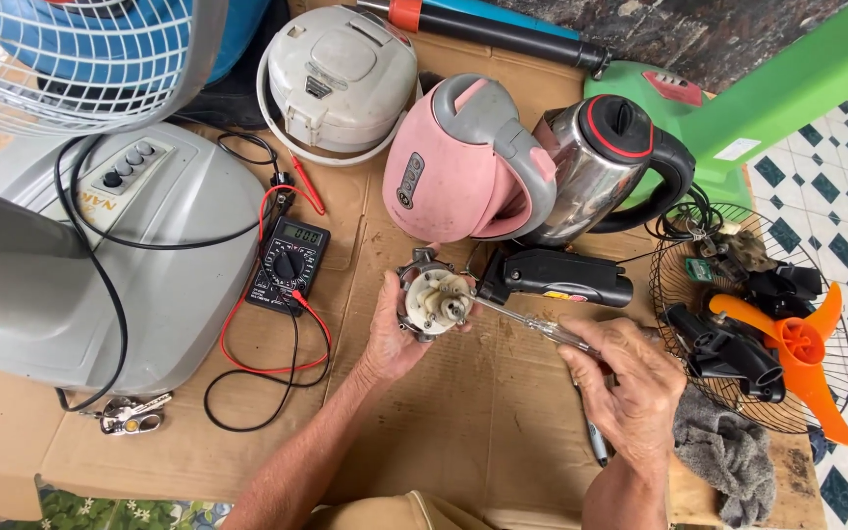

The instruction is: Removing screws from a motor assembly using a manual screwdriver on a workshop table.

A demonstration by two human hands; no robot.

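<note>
Head view: left hand (392, 339) grips motor (433, 302); right hand (623, 385) grips screwdriver (534, 327), tip up-left at motor.

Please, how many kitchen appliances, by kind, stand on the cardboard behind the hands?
Electric kettles: 2, a pink kettle and a steel kettle
Rice cookers: 1, a white rice cooker
Total: 3

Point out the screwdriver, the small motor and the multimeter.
screwdriver (542, 330), head view, on its clear shaft near the right hand.
small motor (434, 302), head view, on its round face, held in the left hand.
multimeter (289, 265), head view, on its dial.
</note>
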